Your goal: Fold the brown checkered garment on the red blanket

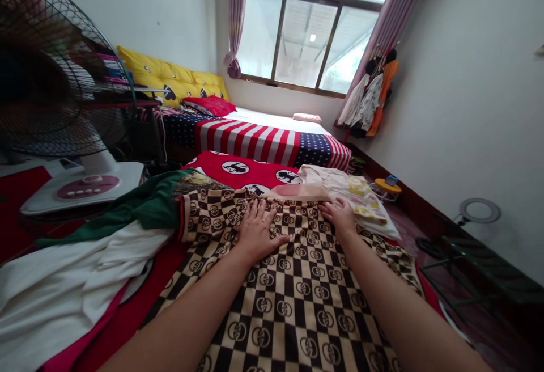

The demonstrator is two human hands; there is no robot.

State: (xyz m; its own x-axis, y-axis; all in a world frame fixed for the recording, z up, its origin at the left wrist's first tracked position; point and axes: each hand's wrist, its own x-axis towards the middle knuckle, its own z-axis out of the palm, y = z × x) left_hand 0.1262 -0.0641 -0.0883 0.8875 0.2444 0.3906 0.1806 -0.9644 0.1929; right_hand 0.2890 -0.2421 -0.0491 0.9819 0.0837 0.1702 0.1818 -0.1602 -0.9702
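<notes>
A brown and tan checkered shirt [293, 287] lies spread out in front of me, its collar end pointing away. My left hand [258, 231] rests flat on the upper left part of the shirt, fingers spread. Near the shoulder on the other side, my right hand [340, 216] touches the shirt's upper edge with its fingers stretched out and slightly bent. Beneath the shirt is a red cloth [204, 162] with black and white round prints. Beyond my right hand lies a pale shirt with yellow print [340, 182].
White clothing [97, 264] and a green garment [148, 202] lie at the left. An electric fan [85, 182] stands beside them. Behind is a bed with a stars-and-stripes cover [250, 139]. A dark rack [471, 270] and a small yellow-topped stool [387, 186] stand at right.
</notes>
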